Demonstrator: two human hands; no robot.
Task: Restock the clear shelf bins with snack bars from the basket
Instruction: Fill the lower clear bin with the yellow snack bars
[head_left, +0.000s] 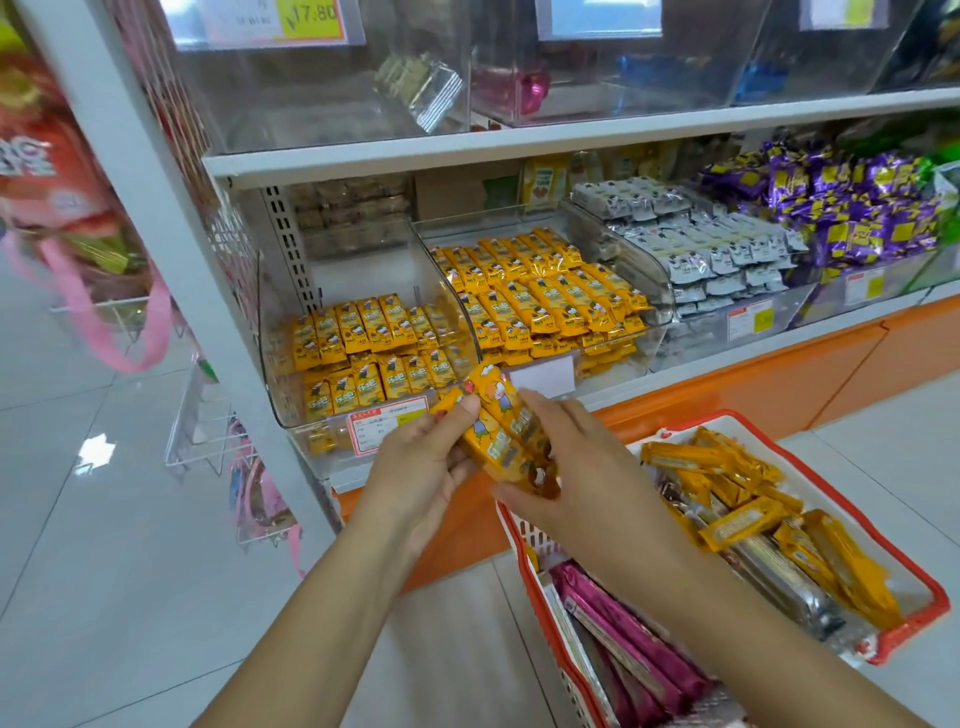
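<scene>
Both hands hold one small bundle of yellow-wrapped snack bars (501, 434) in the air, just in front of the near left clear plastic shelf bin (283, 400). The left hand (415, 462) grips the bundle from the left, thumb pressed on top. The right hand (566, 467) curls its fingers (540, 415) over the right side. That bin and the clear bin to its right (431, 244) both hold rows of the same yellow bars. The red-rimmed white plastic basket (857, 517) sits near right on the floor, carrying more yellow bars (753, 514) and pink foil packs (634, 639).
</scene>
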